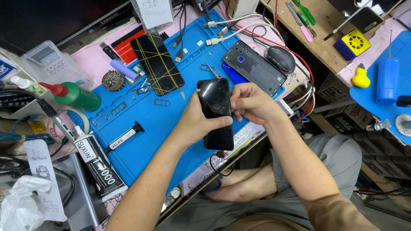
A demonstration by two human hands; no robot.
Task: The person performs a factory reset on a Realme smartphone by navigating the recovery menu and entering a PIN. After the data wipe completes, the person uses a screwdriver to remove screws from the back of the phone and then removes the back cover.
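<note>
A black smartphone [215, 107] with a glossy dark screen is held above the near edge of a blue work mat [145, 124]. My left hand [195, 124] grips it from below and the left, thumb lying across the lower screen. My right hand [252, 102] pinches the phone's right edge near the middle, fingers curled. Thin metal tweezers [212, 72] lie on the mat just beyond the phone's top.
On the mat lie another black phone bound with yellow rubber bands [157, 63], a dark phone back cover [254, 68], small metal frames [162, 102] and a glue syringe [124, 136]. A green bottle [79, 96], black glue tube [100, 169], mouse [280, 59] and cables surround it.
</note>
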